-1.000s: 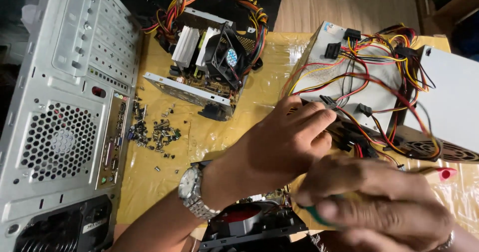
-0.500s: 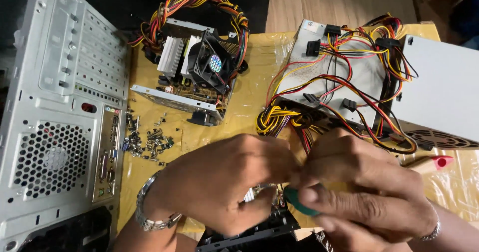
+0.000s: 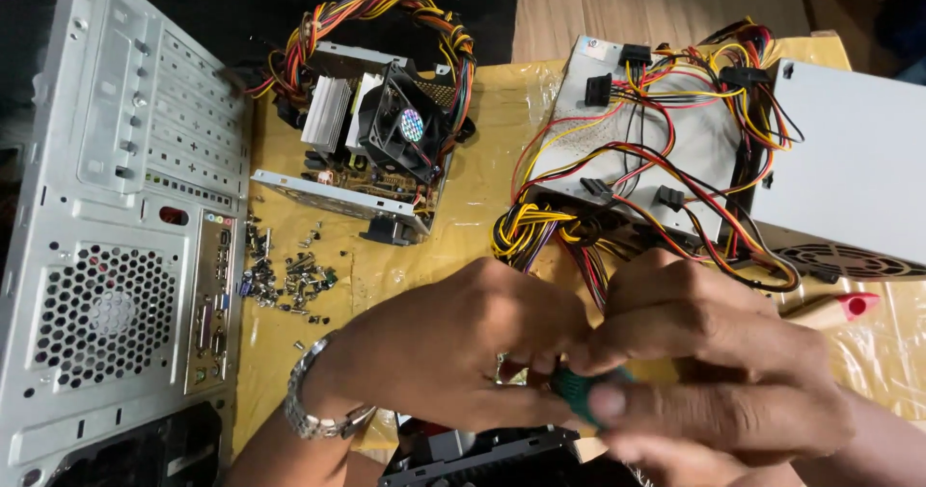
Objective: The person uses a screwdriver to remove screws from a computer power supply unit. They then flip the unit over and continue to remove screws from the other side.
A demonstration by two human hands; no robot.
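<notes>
At the bench's near edge, two hands meet. The right hand (image 3: 714,371) is curled shut around a green tool handle (image 3: 579,395), its long axis running left toward the left hand (image 3: 453,352), whose fingertips pinch together just beside it; the tool's tip is hidden. Farther back lie one scatter of screws (image 3: 289,275), one opened power supply (image 3: 381,149) and one closed power supply (image 3: 849,159); one computer case (image 3: 106,227) stands along the left edge.

Single head-worn view, looking steeply down from close above the yellow-covered table (image 3: 482,140). The grey computer case (image 3: 116,236) fills the left edge, with both hands right of it at the bottom. No second view.
</notes>
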